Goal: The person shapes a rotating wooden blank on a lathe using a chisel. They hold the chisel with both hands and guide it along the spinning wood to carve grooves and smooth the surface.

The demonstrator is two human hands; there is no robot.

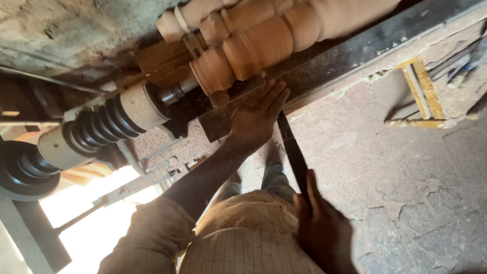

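A turned wooden spindle (pixel 258 43) with rounded beads is mounted in a lathe. My left hand (pixel 256 119) lies flat, fingers together, over a long dark chisel (pixel 291 147) on the dark tool rest (pixel 218 124), close under the reddish end of the spindle. The chisel's tip meets the wood near my fingertips. My right hand (pixel 322 228) grips the lower end of the chisel near my waist. A second pale spindle (pixel 190 15) lies behind the first.
The lathe's stepped black pulley and pale shaft (pixel 101 127) sit at left. A dark bed rail (pixel 365 48) runs to the upper right. A yellow wooden frame (pixel 421 96) lies on the sawdust-covered floor (pixel 385 167). My legs and feet stand below the rest.
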